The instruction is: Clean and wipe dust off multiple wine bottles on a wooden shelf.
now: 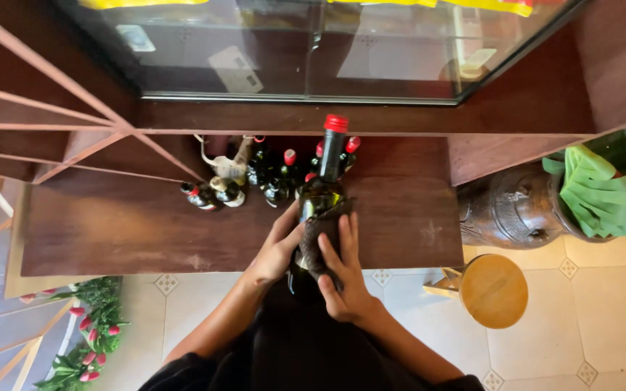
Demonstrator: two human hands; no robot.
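Note:
I hold a dark green wine bottle [322, 190] with a red cap upright in front of me, above the front edge of a dark wooden shelf [110, 224]. My left hand [278, 250] grips the bottle's left side. My right hand [343, 275] presses a dark cloth [319, 235] against the bottle's front. Behind it, at the back of the shelf, several more dark bottles [277, 177] with red caps stand and lie in a group.
A glass-fronted cabinet [313, 51] sits above the shelf. To the right are a brown carved pot [512, 206] holding green leaves [603, 192] and a small round wooden stool [494, 289]. Pink-budded flowers [88, 333] lie on the tiled floor at the lower left.

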